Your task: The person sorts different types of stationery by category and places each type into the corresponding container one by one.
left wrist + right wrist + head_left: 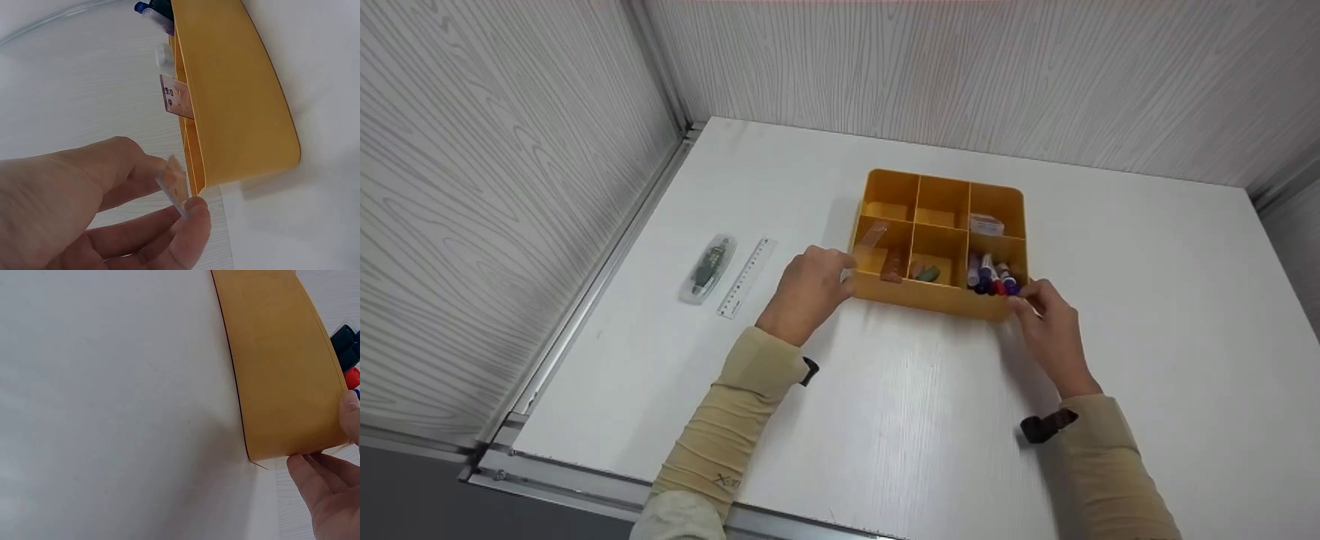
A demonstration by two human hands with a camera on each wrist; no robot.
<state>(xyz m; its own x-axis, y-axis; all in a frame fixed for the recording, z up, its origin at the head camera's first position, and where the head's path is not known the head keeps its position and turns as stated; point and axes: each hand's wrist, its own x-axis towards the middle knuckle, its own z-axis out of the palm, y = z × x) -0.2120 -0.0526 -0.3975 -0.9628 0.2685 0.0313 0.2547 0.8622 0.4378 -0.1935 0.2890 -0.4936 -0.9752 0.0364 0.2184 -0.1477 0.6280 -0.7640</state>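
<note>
A yellow organizer box (934, 296) with six compartments stands on the table. My left hand (810, 291) is at its front left corner, pinching the end of a clear plastic ruler (175, 183) between thumb and fingers. In the head view, this ruler slants over the front left compartment. My right hand (1050, 330) grips the box's front right corner, thumb at the front rim and fingers against the side wall (298, 382). Another ruler (177, 97) stands in the front left compartment, its end above the rim. Markers (990, 276) fill the front right compartment.
Erasers (928, 273) lie in the front middle compartment and a small white block (986, 224) in the back right one. Left of the box, a clear ruler (747, 277) and a clear case with a dark green item (709, 268) lie on the table. Panels (847, 67) wall the back.
</note>
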